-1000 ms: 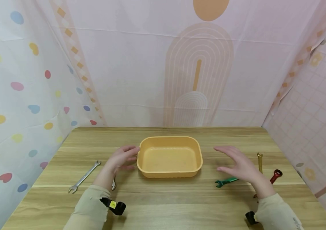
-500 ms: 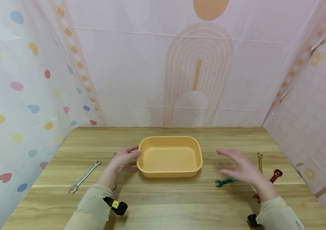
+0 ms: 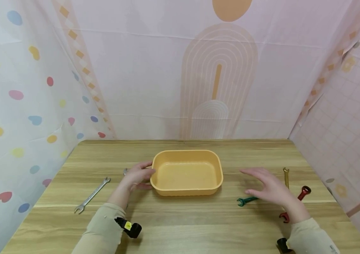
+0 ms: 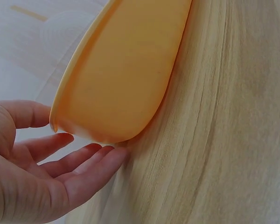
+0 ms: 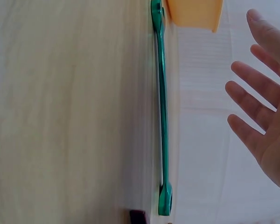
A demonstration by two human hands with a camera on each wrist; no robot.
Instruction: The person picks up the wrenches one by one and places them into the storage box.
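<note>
We see our left hand (image 3: 136, 175) resting relaxed fingers (image 4: 91, 161) against the left end of the empty orange tray (image 3: 187, 191), mid-bench (image 3: 180, 222), steadying it, while our right hand (image 3: 270, 188) hovers, fingers spread wide and empty, above the green wrench (image 3: 245, 201).

Bright and soft all over, with light from above. No glare. Only small, pale shadows under the yellow tub (image 3: 187, 172) and the hands on the table (image 3: 180, 218). Sharp in the middle of the head view, with walls bent and stretched at the edges. Blurry wood grain in the right wrist view, beside the green wrench (image 5: 161, 107). Fuzzy, too-close fingers (image 4: 91, 161) in the left wrist view.
</note>
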